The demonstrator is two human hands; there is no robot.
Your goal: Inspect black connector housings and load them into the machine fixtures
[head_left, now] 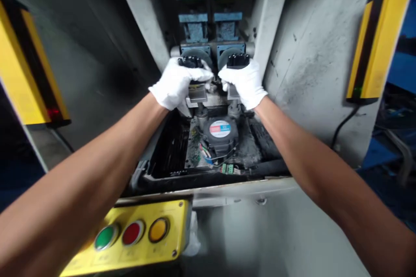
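Observation:
My left hand, in a white glove, reaches into the machine's recess with the fingers curled and the thumb pointing inward. My right hand, gloved in white too, mirrors it on the other side. Black ridged shapes show at the fingers of both hands; whether these are dark finger covers or held parts, I cannot tell. Just behind the hands sit two grey round discs, a left disc and a right disc. Beneath the hands are small metal blocks, a left block and a right block.
Blue fixtures stand at the back. A black motor-like unit with loose wires sits below the hands. Yellow sensor bars flank the opening, left and right. A yellow button box is at front left.

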